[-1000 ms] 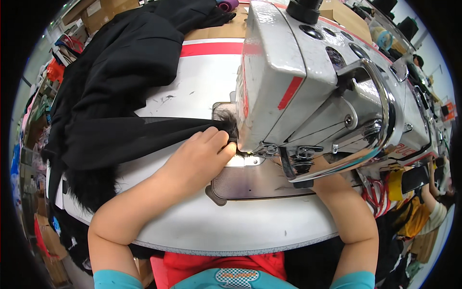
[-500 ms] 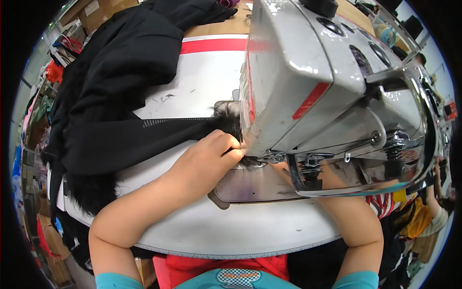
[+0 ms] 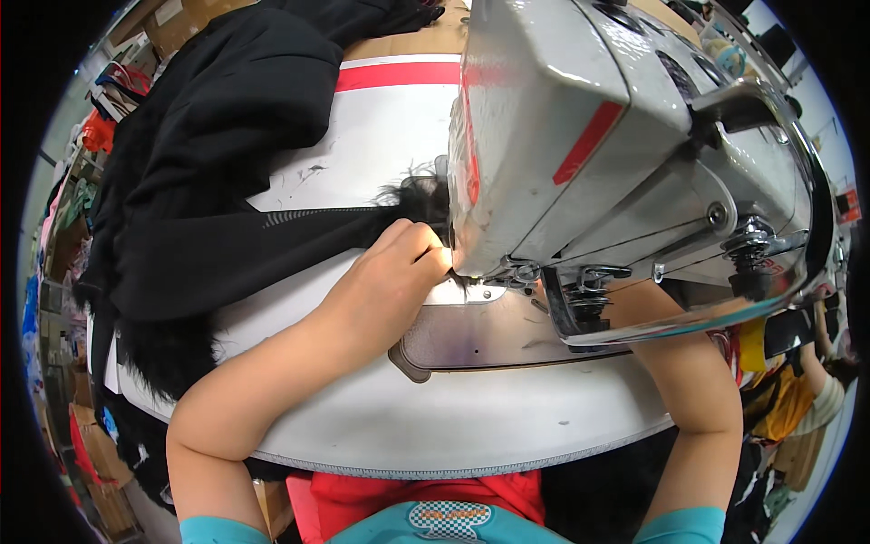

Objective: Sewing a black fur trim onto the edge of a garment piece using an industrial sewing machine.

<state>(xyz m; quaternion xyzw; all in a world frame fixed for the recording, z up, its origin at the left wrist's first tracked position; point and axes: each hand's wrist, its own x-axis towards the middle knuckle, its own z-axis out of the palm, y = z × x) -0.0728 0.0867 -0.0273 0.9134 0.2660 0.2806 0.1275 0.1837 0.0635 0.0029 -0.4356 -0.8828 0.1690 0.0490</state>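
A white sewing machine (image 3: 535, 136) with red stripes stands over the work. My left hand (image 3: 390, 272) lies at the left of its needle area, fingers bent and pinched on the black fur-trimmed fabric (image 3: 245, 258). Dark fur (image 3: 424, 199) sticks up just beyond these fingers, against the machine head. My right forearm (image 3: 684, 381) reaches in from the lower right. The machine head and its chrome guard (image 3: 816, 227) cover my right hand, so its fingers are hidden. Below the needle area shows the metal bed plate (image 3: 489, 340).
A bulky black garment (image 3: 245, 100) spreads across the left of the white table (image 3: 381, 417), with fur (image 3: 168, 354) hanging near the left edge. Shelves and piled goods line the left. Another person's arm and yellow cloth (image 3: 788, 403) show at the far right.
My left hand has shifted slightly up and left with the fabric, and more of the bed plate shows. My right forearm has moved a little to the right. The whole view has tilted slightly.
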